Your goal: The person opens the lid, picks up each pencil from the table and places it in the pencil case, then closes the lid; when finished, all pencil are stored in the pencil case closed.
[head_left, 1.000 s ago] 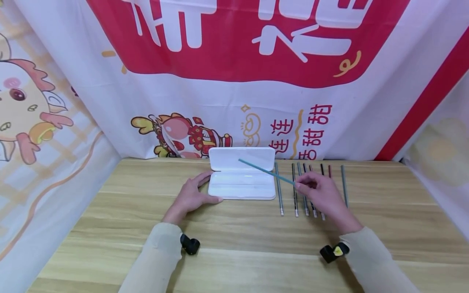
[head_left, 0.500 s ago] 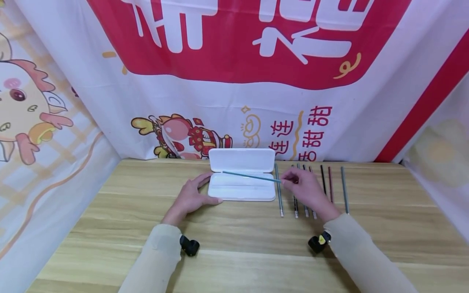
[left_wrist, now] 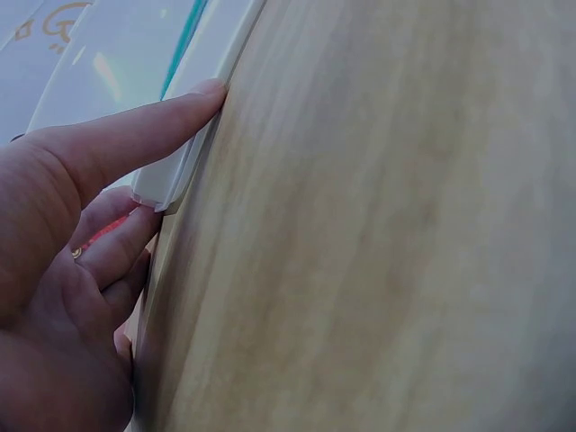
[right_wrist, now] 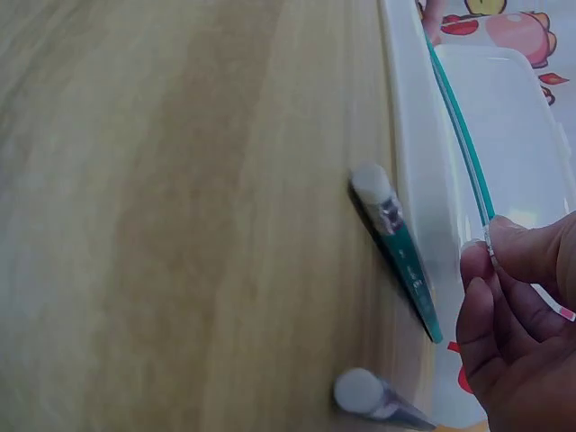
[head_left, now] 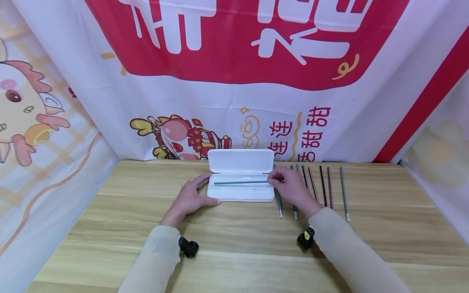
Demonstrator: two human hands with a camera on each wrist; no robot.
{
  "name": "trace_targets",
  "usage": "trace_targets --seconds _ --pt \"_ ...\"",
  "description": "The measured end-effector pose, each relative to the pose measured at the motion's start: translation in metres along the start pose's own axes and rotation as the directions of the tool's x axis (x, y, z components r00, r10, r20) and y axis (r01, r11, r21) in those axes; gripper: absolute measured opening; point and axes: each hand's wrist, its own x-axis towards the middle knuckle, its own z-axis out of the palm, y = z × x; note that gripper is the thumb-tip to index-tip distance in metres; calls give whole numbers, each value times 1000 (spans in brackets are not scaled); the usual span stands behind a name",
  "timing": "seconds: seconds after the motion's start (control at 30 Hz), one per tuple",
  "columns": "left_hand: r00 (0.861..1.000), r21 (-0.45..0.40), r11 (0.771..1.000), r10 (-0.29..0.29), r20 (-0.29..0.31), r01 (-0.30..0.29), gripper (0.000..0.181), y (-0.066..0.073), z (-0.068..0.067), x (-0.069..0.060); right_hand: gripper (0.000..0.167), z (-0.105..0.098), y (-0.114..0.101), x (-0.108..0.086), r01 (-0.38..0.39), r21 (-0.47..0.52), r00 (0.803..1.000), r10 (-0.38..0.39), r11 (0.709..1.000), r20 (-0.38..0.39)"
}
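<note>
Teal pencil (head_left: 239, 182) pinched by fingers of right hand (head_left: 289, 186), over open case (head_left: 239, 194) touched by spread fingers of left hand (head_left: 189, 198). Could lodge crosswise if released tilted.

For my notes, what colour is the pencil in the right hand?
The pencil is teal green; it shows best in the right wrist view.

So the wood-grain table (head_left: 243, 268) sat under the grip, a red-and-white cloth (head_left: 234, 69) hung beyond it, cartoon fabric (head_left: 40, 101) off left.
</note>
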Motion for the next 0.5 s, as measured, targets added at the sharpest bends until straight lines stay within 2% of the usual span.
trace_targets --seconds 0.2,0.5 --pt "1000 -4 1000 -4 1 4 97 0 0 -1 7 8 0 4 22 -1 1000 -22 1000 0" --pt "1000 -3 1000 -11 0 11 97 1 0 -1 8 9 -2 10 -6 -53 999 8 999 48"
